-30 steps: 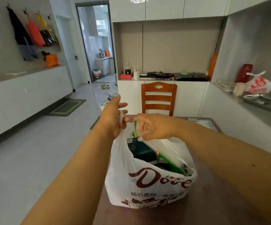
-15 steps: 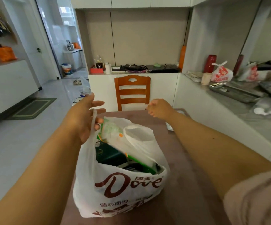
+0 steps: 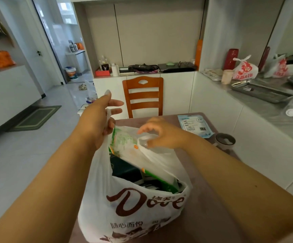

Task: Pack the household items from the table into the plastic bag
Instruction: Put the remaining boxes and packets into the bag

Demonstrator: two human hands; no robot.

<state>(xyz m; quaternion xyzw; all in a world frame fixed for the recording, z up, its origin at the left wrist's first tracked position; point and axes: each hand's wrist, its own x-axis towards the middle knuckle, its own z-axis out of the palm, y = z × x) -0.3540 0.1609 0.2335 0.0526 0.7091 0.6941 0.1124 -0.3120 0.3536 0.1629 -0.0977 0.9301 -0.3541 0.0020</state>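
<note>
A white plastic bag (image 3: 133,207) with brown "Dove" lettering stands on the brown table (image 3: 212,216) in front of me. My left hand (image 3: 96,123) grips its left handle and holds that side up, two fingers sticking out. My right hand (image 3: 161,134) hovers over the bag's right handle, fingers curled and apart, thumb touching the plastic. Inside the bag a green and white packet (image 3: 124,142) leans on a dark green box (image 3: 124,169). A blue and white packet (image 3: 194,125) and a small dark round cup (image 3: 224,141) lie on the table's far right.
A wooden chair (image 3: 143,95) stands at the table's far edge. To the right runs a grey counter (image 3: 265,109) with a metal tray, a red-printed bag (image 3: 244,69) and a red vase. A tiled floor with a green mat (image 3: 35,117) lies left.
My right hand let go of the packet, swung out past the bag, then came back onto the right handle. The view turned right and down. My left hand kept its handle.
</note>
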